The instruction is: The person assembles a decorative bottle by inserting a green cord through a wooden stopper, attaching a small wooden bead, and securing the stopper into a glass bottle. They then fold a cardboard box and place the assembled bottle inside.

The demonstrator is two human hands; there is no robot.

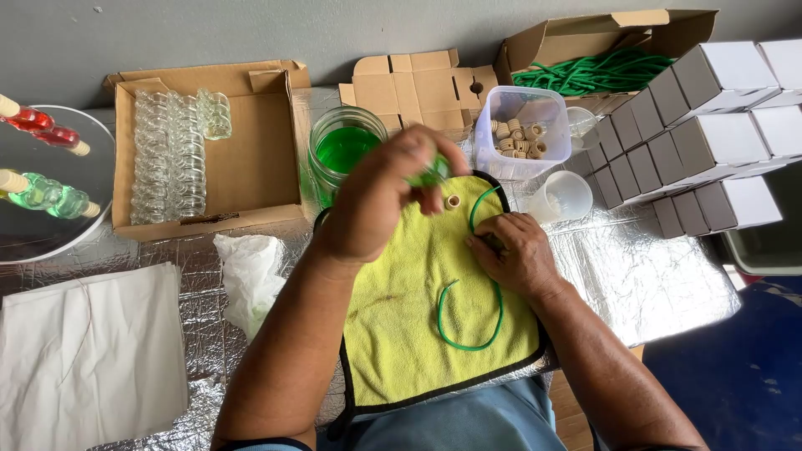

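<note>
Pinching a small green bottle in the left hand above the yellow cloth, pressing the right hand closed on a green cord looping toward six o'clock, small cork lying between at twelve.

What we cannot make out

Our left hand hides most of a small green thing; at nine o'clock the round tray is cut off.

Jar and tub crowd the yellow cloth's far edge.
</note>
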